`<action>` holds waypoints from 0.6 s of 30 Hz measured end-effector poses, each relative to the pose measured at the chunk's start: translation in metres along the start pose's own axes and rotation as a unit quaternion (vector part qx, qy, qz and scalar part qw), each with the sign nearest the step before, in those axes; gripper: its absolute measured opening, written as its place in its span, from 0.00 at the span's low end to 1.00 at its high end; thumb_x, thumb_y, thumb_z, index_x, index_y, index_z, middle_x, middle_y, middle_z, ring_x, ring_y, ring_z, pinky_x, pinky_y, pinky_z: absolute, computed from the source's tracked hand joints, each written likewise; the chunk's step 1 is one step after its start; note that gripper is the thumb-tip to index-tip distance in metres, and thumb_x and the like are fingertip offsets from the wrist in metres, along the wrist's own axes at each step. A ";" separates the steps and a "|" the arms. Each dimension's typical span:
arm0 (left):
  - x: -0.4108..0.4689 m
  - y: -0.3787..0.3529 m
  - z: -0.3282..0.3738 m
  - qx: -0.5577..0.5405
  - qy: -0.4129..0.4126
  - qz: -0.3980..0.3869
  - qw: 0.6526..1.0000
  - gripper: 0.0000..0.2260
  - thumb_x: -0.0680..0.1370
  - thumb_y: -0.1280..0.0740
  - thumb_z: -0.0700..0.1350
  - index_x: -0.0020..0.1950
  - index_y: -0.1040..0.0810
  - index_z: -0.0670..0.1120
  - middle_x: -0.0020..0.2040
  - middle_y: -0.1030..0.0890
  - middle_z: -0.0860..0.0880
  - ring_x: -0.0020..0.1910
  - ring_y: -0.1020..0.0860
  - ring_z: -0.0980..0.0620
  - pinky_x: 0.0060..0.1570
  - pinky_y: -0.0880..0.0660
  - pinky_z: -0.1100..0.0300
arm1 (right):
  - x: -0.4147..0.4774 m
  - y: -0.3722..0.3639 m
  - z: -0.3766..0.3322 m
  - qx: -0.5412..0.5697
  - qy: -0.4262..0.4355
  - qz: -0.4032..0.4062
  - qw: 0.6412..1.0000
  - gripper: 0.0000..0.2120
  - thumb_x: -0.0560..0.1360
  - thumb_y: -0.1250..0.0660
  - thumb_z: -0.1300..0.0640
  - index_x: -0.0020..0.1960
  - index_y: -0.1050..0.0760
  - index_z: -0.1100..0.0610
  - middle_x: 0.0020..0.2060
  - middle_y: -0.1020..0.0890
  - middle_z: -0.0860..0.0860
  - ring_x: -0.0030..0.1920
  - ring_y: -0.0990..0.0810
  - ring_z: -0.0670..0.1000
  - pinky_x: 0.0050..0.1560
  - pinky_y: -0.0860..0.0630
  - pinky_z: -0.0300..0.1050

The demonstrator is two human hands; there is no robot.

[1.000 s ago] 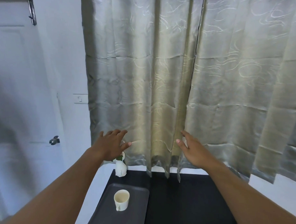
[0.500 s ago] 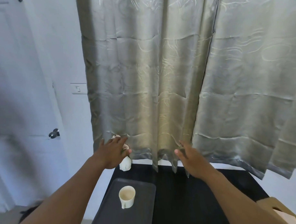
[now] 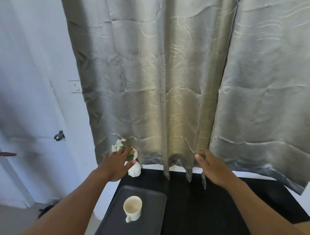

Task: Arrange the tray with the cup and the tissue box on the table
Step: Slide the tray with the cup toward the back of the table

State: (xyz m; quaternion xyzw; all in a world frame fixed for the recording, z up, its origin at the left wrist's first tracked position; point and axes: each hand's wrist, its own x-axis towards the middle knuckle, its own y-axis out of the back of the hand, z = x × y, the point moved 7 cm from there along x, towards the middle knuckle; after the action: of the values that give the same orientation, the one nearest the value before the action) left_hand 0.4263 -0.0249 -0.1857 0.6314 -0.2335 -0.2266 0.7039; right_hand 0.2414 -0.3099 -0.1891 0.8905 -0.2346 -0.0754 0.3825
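The vase is now being reached by the left hand, fingers loose like the right hand's, while cup and tray are being left untouched.

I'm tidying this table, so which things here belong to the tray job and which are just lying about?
Job: tray, cup standing on it, black table.
Lying about: white vase with flowers by the left hand, curtain.
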 end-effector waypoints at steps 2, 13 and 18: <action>0.005 -0.006 0.001 0.007 0.002 -0.001 1.000 0.27 0.80 0.51 0.63 0.78 0.47 0.56 0.78 0.38 0.51 0.76 0.38 0.42 0.73 0.47 0.39 | 0.008 -0.004 0.006 -0.006 0.003 -0.008 1.000 0.29 0.79 0.49 0.37 0.77 0.40 0.49 0.75 0.32 0.53 0.73 0.32 0.56 0.72 0.35 0.59; 0.001 -0.071 -0.046 0.015 0.038 -0.086 0.995 0.26 0.81 0.45 0.56 0.78 0.47 0.53 0.78 0.39 0.48 0.75 0.36 0.43 0.72 0.44 0.42 | 0.011 -0.086 0.021 -0.013 -0.039 -0.082 0.996 0.24 0.82 0.47 0.43 0.76 0.38 0.48 0.76 0.33 0.51 0.75 0.34 0.53 0.73 0.36 0.56; -0.009 -0.119 -0.087 -0.029 0.061 -0.131 0.989 0.26 0.81 0.44 0.56 0.78 0.47 0.54 0.78 0.37 0.47 0.71 0.31 0.42 0.70 0.38 0.44 | 0.004 -0.145 0.019 -0.030 -0.068 -0.116 0.990 0.24 0.81 0.45 0.44 0.76 0.38 0.48 0.75 0.33 0.51 0.74 0.33 0.52 0.73 0.35 0.54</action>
State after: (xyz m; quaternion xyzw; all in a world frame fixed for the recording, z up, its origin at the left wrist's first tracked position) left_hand 0.4695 0.0371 -0.3121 0.6486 -0.0988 -0.2843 0.6991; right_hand 0.2910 -0.2370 -0.3061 0.8924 -0.1527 -0.1868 0.3813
